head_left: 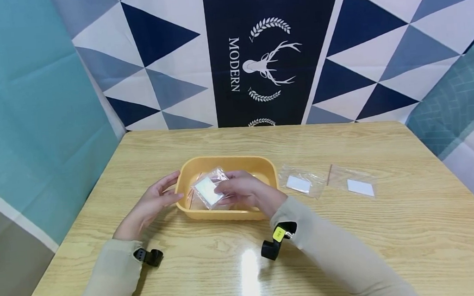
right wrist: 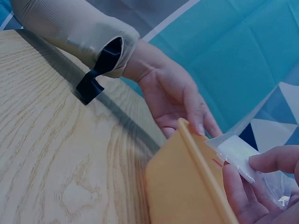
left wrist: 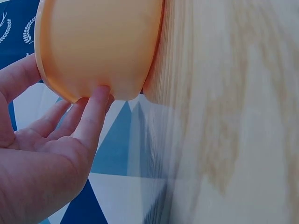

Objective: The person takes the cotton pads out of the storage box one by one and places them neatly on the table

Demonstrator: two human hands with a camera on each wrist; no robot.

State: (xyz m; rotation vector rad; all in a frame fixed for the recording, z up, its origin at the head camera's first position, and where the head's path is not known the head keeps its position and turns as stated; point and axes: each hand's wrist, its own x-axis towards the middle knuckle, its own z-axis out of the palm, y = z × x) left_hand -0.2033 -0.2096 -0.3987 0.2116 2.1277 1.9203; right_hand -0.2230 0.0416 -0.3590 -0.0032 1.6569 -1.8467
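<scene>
A yellow-orange plastic basket point(head_left: 221, 216) stands on the table, with clear plastic inside it. Over the basket, my right hand point(head_left: 242, 189) pinches a small clear zip bag point(head_left: 209, 190) holding a white rectangular piece. In the right wrist view, the thumb lies on top of the bag point(right wrist: 238, 156) and the fingers are beneath it. My left hand point(head_left: 153, 203) rests its fairly straight fingers against the basket's left end. The left wrist view shows the fingertips point(left wrist: 103, 91) touching the outer wall of the basket point(left wrist: 100, 46).
Two more clear bags lie on the table right of the basket: a nearer bag point(head_left: 299, 184) and a farther bag point(head_left: 359, 187), each with a white piece inside. The wooden table point(head_left: 205, 271) ends at a patterned cloth point(head_left: 171, 55) behind.
</scene>
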